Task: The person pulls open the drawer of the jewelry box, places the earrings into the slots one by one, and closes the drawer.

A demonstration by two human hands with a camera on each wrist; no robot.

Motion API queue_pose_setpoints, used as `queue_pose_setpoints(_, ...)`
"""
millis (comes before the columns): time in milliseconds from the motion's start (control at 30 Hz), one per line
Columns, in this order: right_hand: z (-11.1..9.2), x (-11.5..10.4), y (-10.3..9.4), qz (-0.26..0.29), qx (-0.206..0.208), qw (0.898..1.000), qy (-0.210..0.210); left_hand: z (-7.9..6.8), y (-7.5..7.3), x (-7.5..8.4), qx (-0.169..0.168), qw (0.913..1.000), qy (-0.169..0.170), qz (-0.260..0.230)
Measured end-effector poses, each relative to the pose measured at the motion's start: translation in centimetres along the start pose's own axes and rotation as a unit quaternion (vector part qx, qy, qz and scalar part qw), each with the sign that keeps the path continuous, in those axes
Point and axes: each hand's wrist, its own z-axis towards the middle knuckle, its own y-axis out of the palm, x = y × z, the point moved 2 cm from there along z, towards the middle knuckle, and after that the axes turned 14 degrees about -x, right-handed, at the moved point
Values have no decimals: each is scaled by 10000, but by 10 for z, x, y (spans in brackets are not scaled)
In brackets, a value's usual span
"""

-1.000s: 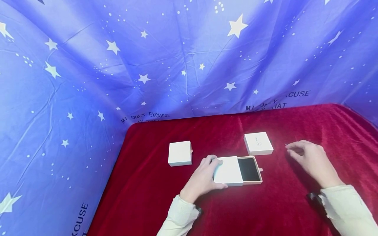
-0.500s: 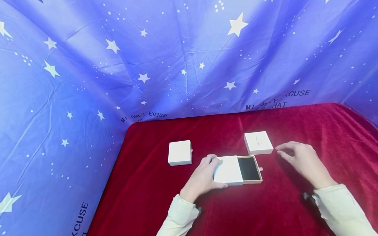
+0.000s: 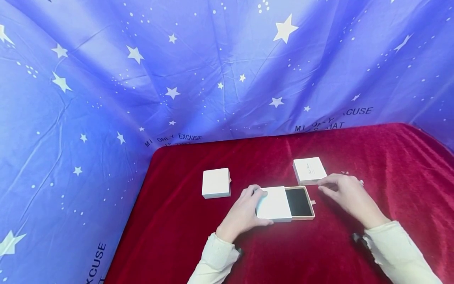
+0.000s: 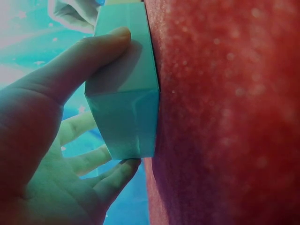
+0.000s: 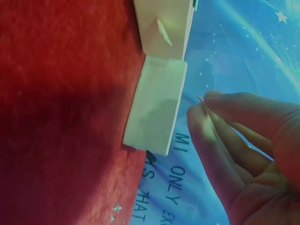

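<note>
A white sliding drawer box (image 3: 274, 203) lies at the middle of the red cloth. Its drawer (image 3: 312, 211), lined in black, is partly pulled out to the right and has a small ribbon tab. My left hand (image 3: 242, 213) grips the box's left end; in the left wrist view the thumb presses along one side of the box (image 4: 124, 115) and the fingers are at the other. My right hand (image 3: 351, 197) pinches a tiny thin silvery piece (image 5: 198, 97), like an earring, between thumb and fingertips. It is beside the white printed box (image 3: 308, 170).
A third white box (image 3: 216, 182) with a tab is at the left. Small shiny star-shaped pieces (image 5: 116, 208) lie on the red cloth (image 3: 170, 236) beyond my right hand. A blue star-printed curtain (image 3: 220, 59) hangs behind the table.
My right hand has moved left with the tiny silvery piece, from right of the printed box to its near right corner. My left hand and the boxes stay where they were.
</note>
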Motion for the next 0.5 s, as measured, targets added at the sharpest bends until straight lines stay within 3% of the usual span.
queue_pose_setpoints(500,7,-22,16,358,-338,9987,-138,-1,2,-1,-34,10000,-40,37)
